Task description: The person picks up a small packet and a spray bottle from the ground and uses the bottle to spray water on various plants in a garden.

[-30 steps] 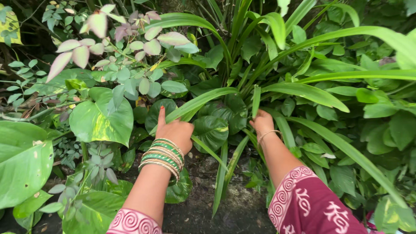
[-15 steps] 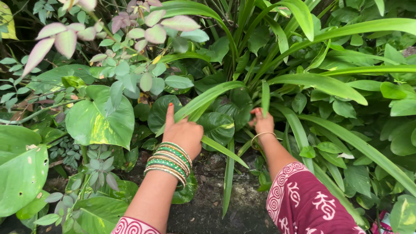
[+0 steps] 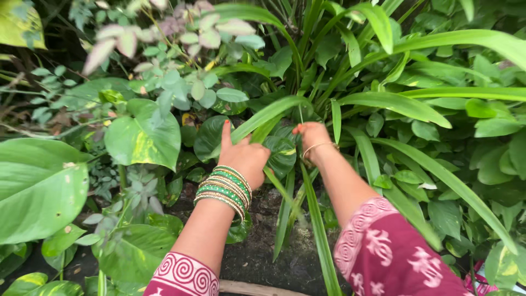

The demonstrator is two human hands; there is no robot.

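Here, centre frame: left hand (image 3: 246,156) curled around a long strap leaf (image 3: 263,118), index finger extended. Right hand (image 3: 312,137) just beside it among the same leaves; grip not discernible. Variegated heart-shaped leaf (image 3: 143,137) at left.

Long, narrow green strap leaves (image 3: 268,115) arch outward, low among broad foliage.

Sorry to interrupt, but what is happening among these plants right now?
A person is reaching both hands into a clump of long strap-shaped leaves. The left hand, with green and gold bangles on its wrist, is closed around one leaf with the forefinger raised. The right hand grips near the clump's base.
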